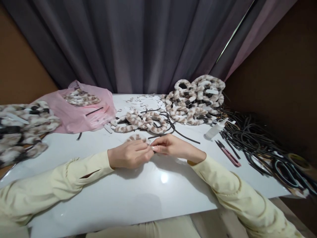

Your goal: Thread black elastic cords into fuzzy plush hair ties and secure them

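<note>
My left hand (pixel 131 154) is closed around a fluffy white-and-brown spotted fabric tube (pixel 135 137), which shows just beyond my knuckles. The fingertips of my right hand (pixel 173 147) meet those of the left in a pinch. A small dark bit shows between them, but I cannot make out what it is. Both hands are low over the white table (pixel 111 201). Just beyond them lie fluffy spotted rings (pixel 156 123) and loose black cords (pixel 187 137).
A pink plastic bag (pixel 61 115) and a spotted fluffy heap (pixel 22 129) are at left. Back right are piled rings (pixel 182 114). At right lie a white pump bottle (pixel 215 130), pink thread snips (pixel 229 153), tangled black cords (pixel 257 138) and scissors (pixel 284 172). Small metal pieces (pixel 135 100) lie at the back.
</note>
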A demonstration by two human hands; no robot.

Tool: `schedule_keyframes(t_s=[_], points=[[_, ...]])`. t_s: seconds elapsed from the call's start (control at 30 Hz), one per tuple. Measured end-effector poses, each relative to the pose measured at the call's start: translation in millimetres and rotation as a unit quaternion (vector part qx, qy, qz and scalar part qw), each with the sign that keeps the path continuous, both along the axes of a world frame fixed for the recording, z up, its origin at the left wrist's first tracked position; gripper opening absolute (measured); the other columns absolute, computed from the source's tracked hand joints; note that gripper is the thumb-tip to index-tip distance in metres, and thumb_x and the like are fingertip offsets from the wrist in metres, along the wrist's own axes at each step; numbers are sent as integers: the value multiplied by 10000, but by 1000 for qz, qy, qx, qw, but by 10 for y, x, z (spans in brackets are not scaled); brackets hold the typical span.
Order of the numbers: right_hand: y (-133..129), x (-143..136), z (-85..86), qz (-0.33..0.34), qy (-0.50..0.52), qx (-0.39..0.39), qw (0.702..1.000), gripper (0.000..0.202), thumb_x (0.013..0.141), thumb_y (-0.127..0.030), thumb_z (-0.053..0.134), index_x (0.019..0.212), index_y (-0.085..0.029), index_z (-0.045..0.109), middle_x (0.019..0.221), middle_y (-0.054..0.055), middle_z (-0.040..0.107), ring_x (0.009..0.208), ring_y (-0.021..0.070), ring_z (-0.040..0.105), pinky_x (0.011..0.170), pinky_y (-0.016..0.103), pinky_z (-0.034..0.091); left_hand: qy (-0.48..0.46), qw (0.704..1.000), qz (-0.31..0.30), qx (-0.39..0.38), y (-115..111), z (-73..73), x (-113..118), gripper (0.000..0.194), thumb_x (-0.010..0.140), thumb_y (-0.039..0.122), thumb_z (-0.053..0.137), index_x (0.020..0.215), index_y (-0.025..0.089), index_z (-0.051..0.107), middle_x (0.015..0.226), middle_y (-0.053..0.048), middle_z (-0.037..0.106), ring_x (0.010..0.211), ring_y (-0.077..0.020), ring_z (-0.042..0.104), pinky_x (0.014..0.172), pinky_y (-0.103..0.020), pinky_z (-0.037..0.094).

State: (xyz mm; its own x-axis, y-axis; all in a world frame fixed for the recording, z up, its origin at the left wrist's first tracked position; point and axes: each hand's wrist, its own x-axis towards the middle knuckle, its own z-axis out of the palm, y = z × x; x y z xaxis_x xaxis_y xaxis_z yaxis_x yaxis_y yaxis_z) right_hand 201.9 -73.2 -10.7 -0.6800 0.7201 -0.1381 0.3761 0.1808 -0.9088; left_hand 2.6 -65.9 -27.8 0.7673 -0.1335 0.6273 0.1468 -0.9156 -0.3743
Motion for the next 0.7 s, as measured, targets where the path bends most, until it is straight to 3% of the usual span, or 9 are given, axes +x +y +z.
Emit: schedule_keyframes(t_s=[0.1,0.2,0.27,0.33,0.4,0.5,0.6,0.7], points=[[26,17,-17,36,13,-83,996,266,811,-332,553,872,-85,630,473,-60,426,433,62,371,462,196,309,36,994,-68,81,34,15,9,114,824,59,460,798,139,535,647,-62,620,581,-144,542,552,-258,451],[27,-1,-4,11,26,-100,995,191,771,-259,589,834,-81,613,483,-49,469,427,64,410,458,194,342,46,992,-84,81,60,-7,-15,110,828,81,484,792,157,555,690,-60,645,605,-138,557,581,-247,455],[5,-16,17,-33,15,-56,998,154,781,-219,570,844,-83,608,486,-42,482,424,69,422,456,199,364,33,999,-37,-22,66,-5,-52,126,848,96,451,845,158,560,726,-58,646,652,-142,571,619,-252,455],[-35,-22,27,-78,-12,58,995,141,800,-212,555,848,-92,612,507,-24,505,448,87,458,470,212,390,25,973,58,-222,67,39,-92,111,862,178,466,916,152,559,794,-64,642,730,-157,581,657,-258,453],[-81,-20,7,-104,-18,226,968,127,822,-199,533,858,-107,613,613,25,575,551,124,538,532,241,438,43,880,136,-452,71,118,-115,243,837,345,528,980,151,563,876,-62,639,787,-170,585,679,-251,448],[-136,-18,-84,-94,26,423,901,133,859,-148,468,936,-136,577,896,104,633,822,175,605,704,291,497,76,713,137,-684,96,235,-100,385,858,490,430,957,166,612,841,-26,636,740,-152,576,639,-223,421],[-161,-24,-193,-75,50,504,859,206,871,-114,440,1057,-156,519,1038,130,604,962,181,586,791,308,514,67,611,79,-785,125,252,-33,448,859,521,409,807,137,634,730,-18,605,641,-123,523,586,-218,382],[-174,-33,-255,-80,52,527,844,244,857,-83,445,1085,-151,503,1047,141,588,952,176,590,777,295,532,38,548,23,-835,133,162,41,421,827,507,492,729,122,633,660,-11,591,597,-109,497,589,-225,379]])
